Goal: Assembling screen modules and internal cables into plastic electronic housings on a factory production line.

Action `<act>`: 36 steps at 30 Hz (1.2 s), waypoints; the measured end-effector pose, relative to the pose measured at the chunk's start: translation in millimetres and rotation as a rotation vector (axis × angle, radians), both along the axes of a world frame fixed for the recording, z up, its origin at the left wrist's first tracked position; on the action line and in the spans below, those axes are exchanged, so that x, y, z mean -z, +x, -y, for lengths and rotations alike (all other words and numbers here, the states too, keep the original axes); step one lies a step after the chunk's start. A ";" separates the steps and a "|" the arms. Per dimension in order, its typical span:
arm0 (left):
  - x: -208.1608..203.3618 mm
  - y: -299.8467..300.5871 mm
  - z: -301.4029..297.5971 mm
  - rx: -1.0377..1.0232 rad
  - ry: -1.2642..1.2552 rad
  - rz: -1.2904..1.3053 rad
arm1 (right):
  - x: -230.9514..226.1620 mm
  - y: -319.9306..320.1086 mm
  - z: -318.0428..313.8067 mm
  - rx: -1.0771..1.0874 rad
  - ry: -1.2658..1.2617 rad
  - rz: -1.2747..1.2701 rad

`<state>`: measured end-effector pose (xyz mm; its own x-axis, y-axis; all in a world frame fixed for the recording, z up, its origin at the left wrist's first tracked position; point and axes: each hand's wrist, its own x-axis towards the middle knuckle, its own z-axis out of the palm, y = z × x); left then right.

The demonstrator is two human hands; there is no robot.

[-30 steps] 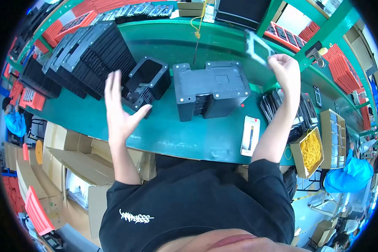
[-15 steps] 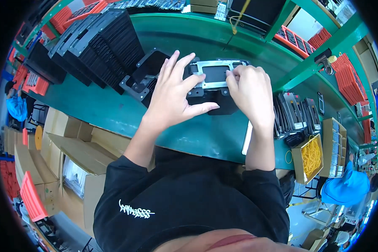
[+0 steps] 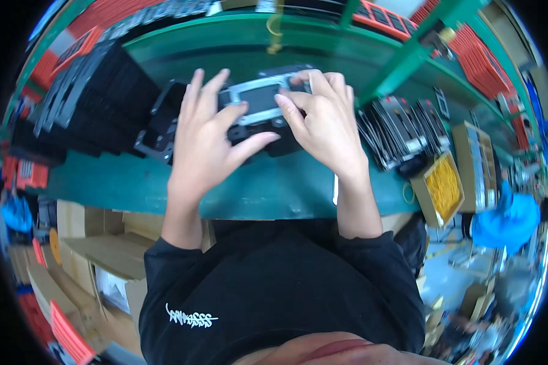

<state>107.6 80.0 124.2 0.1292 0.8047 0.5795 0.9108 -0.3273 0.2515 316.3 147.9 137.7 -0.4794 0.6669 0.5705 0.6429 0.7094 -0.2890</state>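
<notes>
A silver rectangular frame [image 3: 266,115] with a dark middle lies on a black plate-like part [image 3: 280,146] on the green bench. My left hand [image 3: 204,137] has its fingers spread, with the index fingertip on the frame's left side and the thumb stretched out along its near side. At the right end, my right hand [image 3: 323,115] is bent over the frame, thumb at the inner edge and index finger at the far right corner. Its other fingers are curled. Motion blurs the fingertips, and anything small beneath them is hidden.
Tall stacks of black plates [image 3: 97,103] stand at left, beside a black bracketed part [image 3: 158,146]. Upright dark panels [image 3: 396,131], a box of yellow bands [image 3: 443,188] and a divided carton [image 3: 472,164] sit at right. Open cardboard boxes [image 3: 103,243] are below left.
The whole view has shifted, so the bench things appear farther left. My right thumb and index finger have moved apart on the frame. My left hand keeps about the same pose.
</notes>
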 end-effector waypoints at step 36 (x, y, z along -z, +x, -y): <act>114.6 47.5 102.8 0.452 -0.245 0.333 | 92.3 45.9 102.9 -0.655 -1.031 -0.733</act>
<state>155.1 -22.8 9.6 0.3324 0.8277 0.4522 0.5547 -0.5593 0.6160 362.2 44.9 45.4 -0.6716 0.7063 0.2238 -0.2322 0.0862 -0.9688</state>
